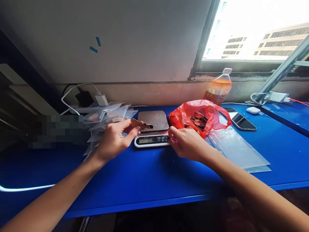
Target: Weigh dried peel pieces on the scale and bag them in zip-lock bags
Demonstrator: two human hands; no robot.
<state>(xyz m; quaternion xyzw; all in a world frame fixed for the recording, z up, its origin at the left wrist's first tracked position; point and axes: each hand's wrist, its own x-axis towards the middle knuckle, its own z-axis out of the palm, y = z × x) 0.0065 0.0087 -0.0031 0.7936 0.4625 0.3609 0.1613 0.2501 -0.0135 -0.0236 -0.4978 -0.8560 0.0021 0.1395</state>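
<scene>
My left hand (115, 139) pinches a brown, curled dried leaf (141, 124) between thumb and fingers, over the near left part of a kitchen scale's metal plate (154, 120). The scale's display (146, 140) appears to read 0.0. My right hand (184, 141) is closed at the right end of the scale's button panel (162, 139). A bit of pink shows at its fingers, but what it is cannot be made out. Right behind that hand stands an open red plastic bag (185, 111) holding brown dried pieces (199, 120).
Clear plastic bags, some with contents, are piled (108, 114) left of the scale. Flat clear bags (238, 146) lie at right, near a phone (238, 118) and a white earbud case (253, 110). A drink bottle (219, 87) stands behind the red bag. Chargers (101, 99) sit at back left.
</scene>
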